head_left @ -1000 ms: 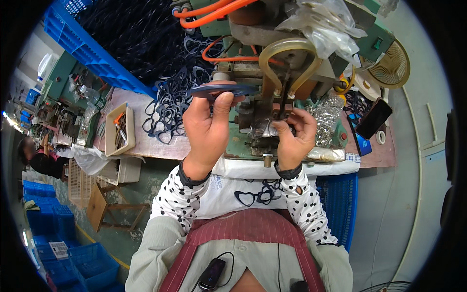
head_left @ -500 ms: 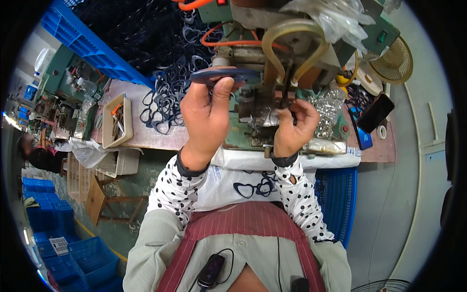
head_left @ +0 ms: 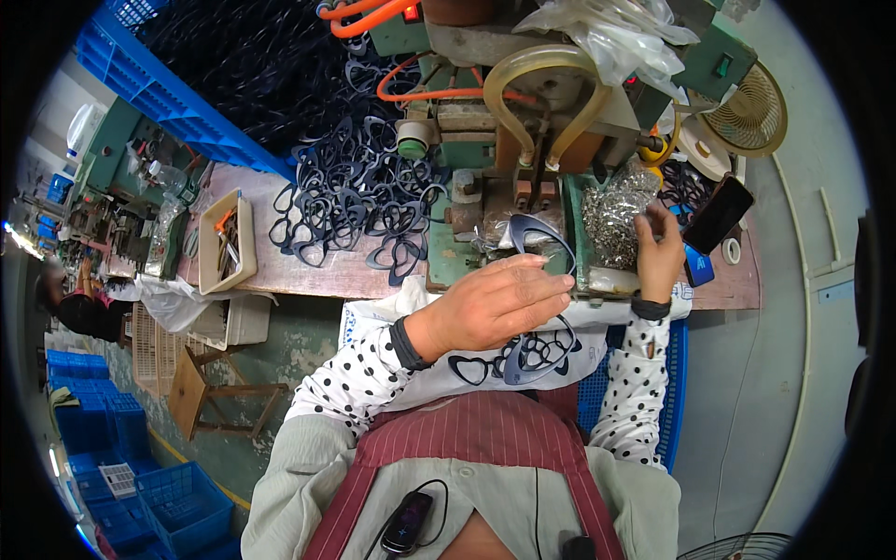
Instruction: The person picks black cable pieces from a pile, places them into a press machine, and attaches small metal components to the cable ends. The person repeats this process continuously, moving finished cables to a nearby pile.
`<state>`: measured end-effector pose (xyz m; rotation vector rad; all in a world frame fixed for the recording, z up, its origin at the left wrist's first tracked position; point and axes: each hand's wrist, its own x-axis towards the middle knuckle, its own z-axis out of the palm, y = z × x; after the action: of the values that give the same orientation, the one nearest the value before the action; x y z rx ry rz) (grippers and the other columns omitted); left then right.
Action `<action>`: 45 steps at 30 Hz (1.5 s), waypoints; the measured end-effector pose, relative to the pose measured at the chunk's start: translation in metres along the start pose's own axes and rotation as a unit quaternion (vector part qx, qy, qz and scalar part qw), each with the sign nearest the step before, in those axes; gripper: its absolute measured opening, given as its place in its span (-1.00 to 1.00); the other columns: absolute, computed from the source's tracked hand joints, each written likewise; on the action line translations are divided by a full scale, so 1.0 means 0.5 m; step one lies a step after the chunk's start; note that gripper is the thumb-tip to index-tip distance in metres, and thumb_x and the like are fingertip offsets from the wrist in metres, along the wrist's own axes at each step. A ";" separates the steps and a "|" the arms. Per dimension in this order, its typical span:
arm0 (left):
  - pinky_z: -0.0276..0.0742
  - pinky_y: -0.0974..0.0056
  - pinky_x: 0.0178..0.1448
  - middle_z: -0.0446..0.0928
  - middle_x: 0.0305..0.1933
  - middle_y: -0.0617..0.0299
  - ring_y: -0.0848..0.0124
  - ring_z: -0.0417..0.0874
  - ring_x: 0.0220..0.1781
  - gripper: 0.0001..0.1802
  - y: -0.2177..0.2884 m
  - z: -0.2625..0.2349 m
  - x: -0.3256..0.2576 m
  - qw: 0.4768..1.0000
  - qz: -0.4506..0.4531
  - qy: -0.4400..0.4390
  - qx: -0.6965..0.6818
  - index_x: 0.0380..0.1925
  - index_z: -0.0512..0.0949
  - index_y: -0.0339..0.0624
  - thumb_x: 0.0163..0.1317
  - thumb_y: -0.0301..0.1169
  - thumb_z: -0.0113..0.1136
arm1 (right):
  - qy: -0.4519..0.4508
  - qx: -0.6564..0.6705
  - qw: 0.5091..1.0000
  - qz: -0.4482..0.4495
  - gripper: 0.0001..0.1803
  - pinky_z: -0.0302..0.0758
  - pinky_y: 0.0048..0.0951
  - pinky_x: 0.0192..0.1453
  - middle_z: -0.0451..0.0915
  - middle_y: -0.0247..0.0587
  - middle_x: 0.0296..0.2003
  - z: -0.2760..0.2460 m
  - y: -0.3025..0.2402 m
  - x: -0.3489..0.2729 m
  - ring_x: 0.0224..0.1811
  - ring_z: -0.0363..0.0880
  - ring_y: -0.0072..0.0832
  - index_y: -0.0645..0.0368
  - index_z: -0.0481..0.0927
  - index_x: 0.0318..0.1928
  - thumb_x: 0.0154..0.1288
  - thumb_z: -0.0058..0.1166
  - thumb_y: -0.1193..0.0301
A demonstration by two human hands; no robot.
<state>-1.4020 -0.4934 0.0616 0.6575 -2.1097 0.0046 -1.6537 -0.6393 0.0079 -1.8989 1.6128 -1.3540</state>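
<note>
My left hand [head_left: 499, 308] is in front of the machine, its fingers closed round a dark blue glasses frame [head_left: 530, 373]. One rim stands up beyond the fingers and the other hangs below them; the middle is hidden by the hand. To the right, my right hand [head_left: 661, 250] is at the edge of a pile of small shiny metal parts [head_left: 611, 224]. Its fingers are curled together, and anything between them is too small to make out. The green machine [head_left: 450, 266] has a metal clamp [head_left: 538, 191] beyond my left hand.
Many dark glasses frames [head_left: 364, 201] lie heaped left of the machine, beside a blue crate [head_left: 177, 89]. More frames [head_left: 471, 369] rest on the white sack [head_left: 392, 308] over my lap. A beige tool bin [head_left: 227, 245], a phone [head_left: 719, 215] and a fan [head_left: 751, 112] stand around.
My left hand came down and right from above the machine with the glasses frame, turning it upright. My right hand left the clamp and moved right to the metal parts.
</note>
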 end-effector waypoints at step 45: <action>0.43 0.45 -0.38 0.51 -0.38 0.26 0.53 0.57 -0.49 -0.72 -0.196 -0.138 -0.194 0.706 -0.584 0.397 -0.051 -0.19 0.51 -0.29 0.40 -0.26 0.08 | 0.027 0.037 0.999 -0.009 -0.90 0.52 -0.41 -0.20 0.68 -0.12 -0.36 0.045 -0.014 -0.051 -0.33 0.64 -0.36 0.23 0.66 -0.27 0.18 0.23 0.52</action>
<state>-1.2607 -0.5169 0.0050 1.4917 -0.6049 -0.4489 -1.6295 -0.6219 -0.0101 -1.8529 1.5509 -1.4637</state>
